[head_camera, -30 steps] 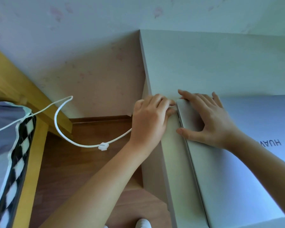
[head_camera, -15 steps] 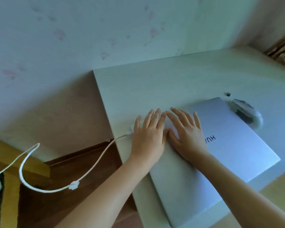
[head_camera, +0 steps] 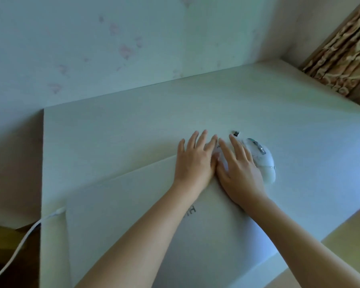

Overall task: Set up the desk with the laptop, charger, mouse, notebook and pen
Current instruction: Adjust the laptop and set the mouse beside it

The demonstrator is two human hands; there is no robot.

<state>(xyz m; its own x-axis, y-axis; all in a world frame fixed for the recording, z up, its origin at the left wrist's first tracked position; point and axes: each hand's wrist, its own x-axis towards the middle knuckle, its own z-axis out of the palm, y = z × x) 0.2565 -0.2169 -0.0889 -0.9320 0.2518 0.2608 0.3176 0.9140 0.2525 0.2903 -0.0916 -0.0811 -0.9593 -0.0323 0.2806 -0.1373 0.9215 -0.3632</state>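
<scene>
Silver laptop lies closed on the pale bench, its charger cable plugged at the left side. My left hand and right hand rest flat, fingers spread, on the far right corner of the lid. I judge the next move is opening the lid. White mouse sits just beside my right hand, a small USB receiver behind it. Much free bench remains behind.

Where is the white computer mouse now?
In the head view, the white computer mouse lies right of centre on the pale desk, beside the right hand, near the small dark USB dongle.
</scene>
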